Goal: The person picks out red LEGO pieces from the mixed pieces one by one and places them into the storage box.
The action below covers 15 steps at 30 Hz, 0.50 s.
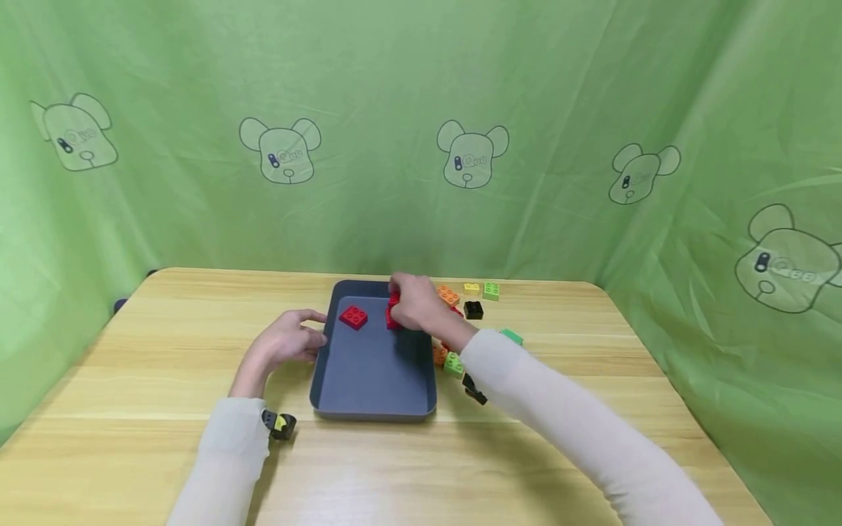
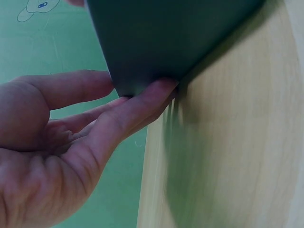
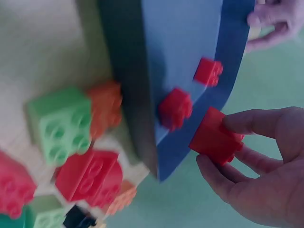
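Observation:
A dark blue-grey tray (image 1: 375,387) stands on the wooden table. My left hand (image 1: 291,340) is at its left side, and in the left wrist view its fingers (image 2: 147,97) and thumb pinch the tray wall. Over the tray's far right part, my right hand (image 1: 417,303) holds a red toy brick (image 3: 213,137) between thumb and fingertips. Two red bricks lie inside the tray: one farther left (image 1: 354,317), the other (image 3: 175,108) near the right wall, partly hidden by my right hand in the head view.
Right of the tray lie loose bricks: orange (image 1: 449,295), yellow (image 1: 471,288), light green (image 1: 491,291), black (image 1: 473,310) and a darker green (image 1: 511,337). More red bricks (image 3: 88,178) sit there, partly covered by my right arm. A green curtain (image 1: 381,219) surrounds the table.

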Each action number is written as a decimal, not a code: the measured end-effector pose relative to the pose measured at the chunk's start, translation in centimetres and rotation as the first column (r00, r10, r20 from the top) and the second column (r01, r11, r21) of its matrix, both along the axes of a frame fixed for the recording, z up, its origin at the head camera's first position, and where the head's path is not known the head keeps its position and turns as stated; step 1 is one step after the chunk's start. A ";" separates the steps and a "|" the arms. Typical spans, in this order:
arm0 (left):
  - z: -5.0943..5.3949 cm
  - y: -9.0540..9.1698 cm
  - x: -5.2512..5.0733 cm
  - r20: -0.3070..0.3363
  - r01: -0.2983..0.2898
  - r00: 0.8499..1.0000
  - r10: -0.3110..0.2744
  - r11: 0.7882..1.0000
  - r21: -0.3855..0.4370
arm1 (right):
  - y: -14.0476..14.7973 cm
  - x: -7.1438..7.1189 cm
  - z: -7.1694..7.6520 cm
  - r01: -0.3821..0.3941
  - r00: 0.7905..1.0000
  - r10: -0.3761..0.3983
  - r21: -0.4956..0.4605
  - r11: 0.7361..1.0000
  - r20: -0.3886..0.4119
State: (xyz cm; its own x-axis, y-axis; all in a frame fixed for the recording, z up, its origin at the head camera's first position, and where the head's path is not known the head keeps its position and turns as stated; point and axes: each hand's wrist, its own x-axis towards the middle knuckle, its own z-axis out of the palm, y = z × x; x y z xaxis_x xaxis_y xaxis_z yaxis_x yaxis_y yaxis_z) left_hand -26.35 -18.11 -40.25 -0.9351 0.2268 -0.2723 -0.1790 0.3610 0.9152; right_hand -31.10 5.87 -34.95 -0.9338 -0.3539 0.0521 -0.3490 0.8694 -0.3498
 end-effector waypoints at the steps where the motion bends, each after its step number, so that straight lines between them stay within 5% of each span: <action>1: 0.0 0.0 0.0 0.000 0.001 1.000 -0.001 1.000 0.002 | -0.5 0.2 -0.1 -0.013 1.000 0.013 0.004 1.000 -0.005; 15: -0.2 -0.1 -0.2 0.000 0.006 1.000 -0.006 1.000 0.031 | -6.0 2.1 -1.5 -0.082 0.995 0.085 -0.054 0.995 0.057</action>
